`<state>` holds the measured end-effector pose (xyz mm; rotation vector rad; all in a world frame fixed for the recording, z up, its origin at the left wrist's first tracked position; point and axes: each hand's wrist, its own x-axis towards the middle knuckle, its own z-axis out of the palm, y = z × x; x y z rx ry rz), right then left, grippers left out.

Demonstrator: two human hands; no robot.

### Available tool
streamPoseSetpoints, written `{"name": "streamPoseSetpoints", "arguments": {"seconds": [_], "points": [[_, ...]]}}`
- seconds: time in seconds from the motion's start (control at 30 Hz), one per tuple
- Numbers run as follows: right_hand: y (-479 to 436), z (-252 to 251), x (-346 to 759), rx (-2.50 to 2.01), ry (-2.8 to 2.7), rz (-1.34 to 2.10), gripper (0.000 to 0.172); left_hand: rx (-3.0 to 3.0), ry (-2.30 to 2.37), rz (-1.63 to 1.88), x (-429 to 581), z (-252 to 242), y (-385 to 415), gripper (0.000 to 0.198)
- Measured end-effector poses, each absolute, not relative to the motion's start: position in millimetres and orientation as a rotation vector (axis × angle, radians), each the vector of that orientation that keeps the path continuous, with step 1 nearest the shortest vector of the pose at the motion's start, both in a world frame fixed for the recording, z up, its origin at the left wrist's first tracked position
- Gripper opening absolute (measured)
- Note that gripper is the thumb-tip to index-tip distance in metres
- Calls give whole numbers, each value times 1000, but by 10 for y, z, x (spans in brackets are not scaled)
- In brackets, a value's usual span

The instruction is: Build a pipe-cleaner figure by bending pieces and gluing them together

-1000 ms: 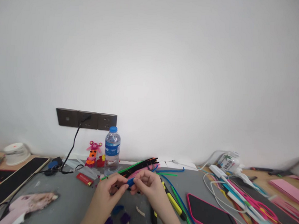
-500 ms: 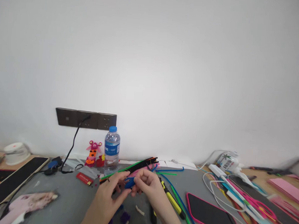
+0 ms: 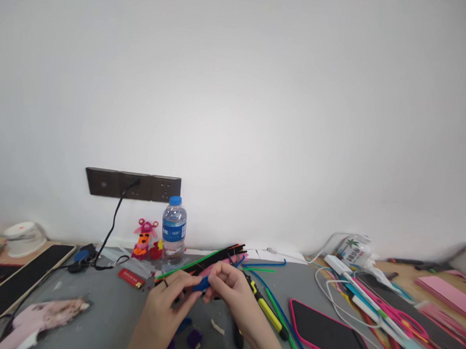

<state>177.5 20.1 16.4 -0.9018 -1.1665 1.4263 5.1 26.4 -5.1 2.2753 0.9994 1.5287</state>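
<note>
Between my two hands is a small blue fuzzy piece [image 3: 201,284], which looks like bent pipe cleaner. My left hand [image 3: 171,300] pinches its left end between thumb and fingers. On the other end, the thumb and curled fingers of my right hand [image 3: 227,286] are closed. Behind my hands lies a bundle of black, green and pink pipe cleaners [image 3: 223,254]. Below them, on the grey mat [image 3: 114,326], are a purple fuzzy piece [image 3: 195,340] and a whitish scrap [image 3: 217,326]. Yellow-and-black handled pliers [image 3: 269,311] lie by my right wrist.
A water bottle [image 3: 173,234] stands behind my left hand, beside a pink and orange fuzzy figure [image 3: 144,240]. A pink-cased phone [image 3: 329,335] lies to the right, near pink scissors [image 3: 402,319] and white cables. A red lighter [image 3: 131,279] and another phone [image 3: 21,282] are on the left.
My left fingers have drawn closer together on the blue piece and tipped slightly. My right hand keeps its pinch in nearly the same place. The things on the table have not moved.
</note>
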Motion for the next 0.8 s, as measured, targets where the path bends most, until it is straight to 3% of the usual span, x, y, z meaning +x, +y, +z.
{"name": "streamPoseSetpoints", "arguments": {"seconds": [0.33,0.6,0.8], "points": [[164,200,1780,-817,-1224,1398,37,2187,1019,1537,32,-2,289,10],[161,229,1819,-853,-1487,863,10,2077,1019,1470,-13,27,328,13],[182,212,1833,-896,-1572,692,14,2041,1021,1458,7,52,306,12]]}}
